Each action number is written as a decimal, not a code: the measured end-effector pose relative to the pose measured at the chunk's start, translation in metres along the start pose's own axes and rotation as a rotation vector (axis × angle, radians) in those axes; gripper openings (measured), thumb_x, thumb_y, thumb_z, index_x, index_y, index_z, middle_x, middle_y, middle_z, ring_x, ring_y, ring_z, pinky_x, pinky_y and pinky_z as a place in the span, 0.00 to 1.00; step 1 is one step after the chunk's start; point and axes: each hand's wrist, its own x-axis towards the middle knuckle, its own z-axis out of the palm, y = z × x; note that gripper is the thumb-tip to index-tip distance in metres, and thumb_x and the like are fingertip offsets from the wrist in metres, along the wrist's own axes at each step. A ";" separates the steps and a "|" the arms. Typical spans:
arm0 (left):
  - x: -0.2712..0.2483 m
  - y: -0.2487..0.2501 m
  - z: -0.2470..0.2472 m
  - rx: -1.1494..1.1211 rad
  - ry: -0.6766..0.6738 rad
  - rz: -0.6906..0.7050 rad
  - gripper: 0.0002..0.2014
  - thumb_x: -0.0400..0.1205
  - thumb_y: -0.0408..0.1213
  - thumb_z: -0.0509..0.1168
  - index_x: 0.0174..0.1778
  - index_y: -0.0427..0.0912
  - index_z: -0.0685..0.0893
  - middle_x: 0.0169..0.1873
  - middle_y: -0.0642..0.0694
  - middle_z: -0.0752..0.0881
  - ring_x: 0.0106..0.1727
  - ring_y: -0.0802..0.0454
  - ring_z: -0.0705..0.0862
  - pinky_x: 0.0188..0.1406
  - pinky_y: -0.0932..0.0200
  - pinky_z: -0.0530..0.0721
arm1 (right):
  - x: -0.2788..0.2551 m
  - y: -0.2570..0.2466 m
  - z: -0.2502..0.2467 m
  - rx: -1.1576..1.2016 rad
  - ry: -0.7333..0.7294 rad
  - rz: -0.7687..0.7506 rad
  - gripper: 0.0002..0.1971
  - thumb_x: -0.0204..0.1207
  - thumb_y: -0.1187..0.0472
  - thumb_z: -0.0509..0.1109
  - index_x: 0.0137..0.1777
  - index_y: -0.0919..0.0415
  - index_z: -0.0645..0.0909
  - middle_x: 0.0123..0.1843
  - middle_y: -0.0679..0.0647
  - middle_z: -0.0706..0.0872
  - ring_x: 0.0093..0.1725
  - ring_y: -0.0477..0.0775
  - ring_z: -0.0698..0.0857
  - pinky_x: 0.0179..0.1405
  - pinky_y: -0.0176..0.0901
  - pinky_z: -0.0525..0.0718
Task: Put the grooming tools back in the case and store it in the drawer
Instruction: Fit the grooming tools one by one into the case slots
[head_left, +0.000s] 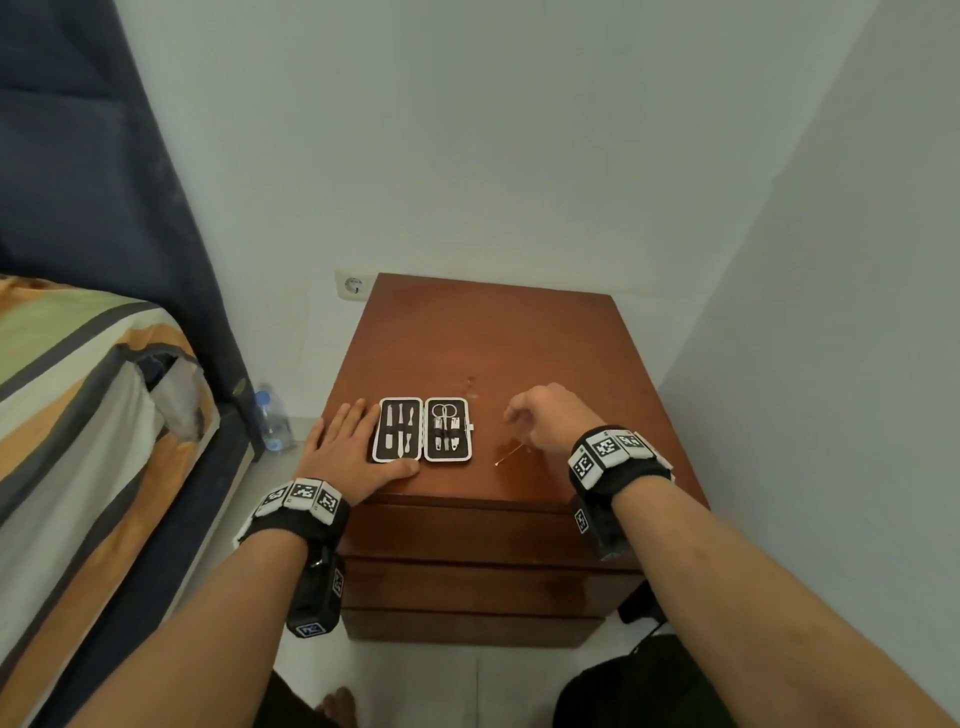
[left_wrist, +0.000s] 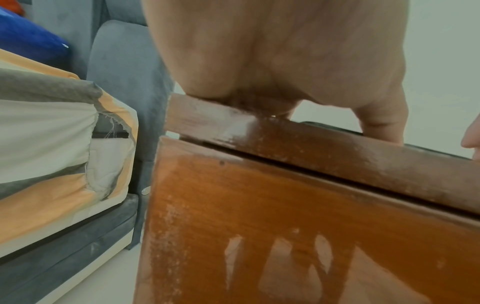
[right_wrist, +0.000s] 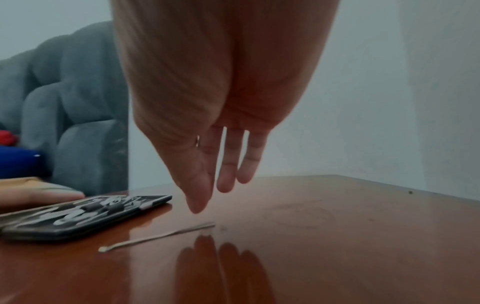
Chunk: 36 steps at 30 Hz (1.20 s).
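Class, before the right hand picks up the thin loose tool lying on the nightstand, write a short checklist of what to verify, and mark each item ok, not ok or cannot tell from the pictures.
1. Case lies open and flat on the nightstand: ok.
2. Left hand rests flat beside the case, steadying it: ok.
3. Thin loose tool lies free on the wood, nothing on it: ok.
4. Right hand is empty, fingertips above the tool, not touching: ok.
5. A free slot in the case for this tool: cannot tell.
6. Drawer opened for storing: not ok, all fronts are closed.
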 end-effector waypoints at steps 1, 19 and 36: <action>0.001 0.000 0.001 0.000 0.002 0.001 0.62 0.56 0.83 0.45 0.85 0.53 0.48 0.86 0.52 0.46 0.85 0.55 0.42 0.83 0.47 0.36 | -0.001 -0.002 0.000 -0.016 0.004 -0.025 0.22 0.73 0.72 0.74 0.62 0.48 0.87 0.60 0.53 0.89 0.56 0.54 0.88 0.62 0.52 0.86; 0.000 0.000 0.001 -0.001 -0.002 0.007 0.56 0.65 0.80 0.53 0.85 0.53 0.47 0.86 0.51 0.46 0.85 0.54 0.42 0.83 0.45 0.37 | 0.007 -0.021 0.007 -0.298 -0.184 -0.246 0.10 0.74 0.63 0.74 0.55 0.57 0.85 0.51 0.55 0.86 0.50 0.58 0.86 0.52 0.54 0.87; -0.002 0.002 0.000 -0.005 0.022 0.011 0.57 0.64 0.81 0.53 0.85 0.54 0.48 0.86 0.52 0.47 0.85 0.55 0.42 0.83 0.46 0.36 | 0.039 -0.017 0.006 0.386 0.125 0.019 0.07 0.78 0.59 0.71 0.40 0.55 0.89 0.42 0.50 0.91 0.42 0.50 0.88 0.45 0.43 0.87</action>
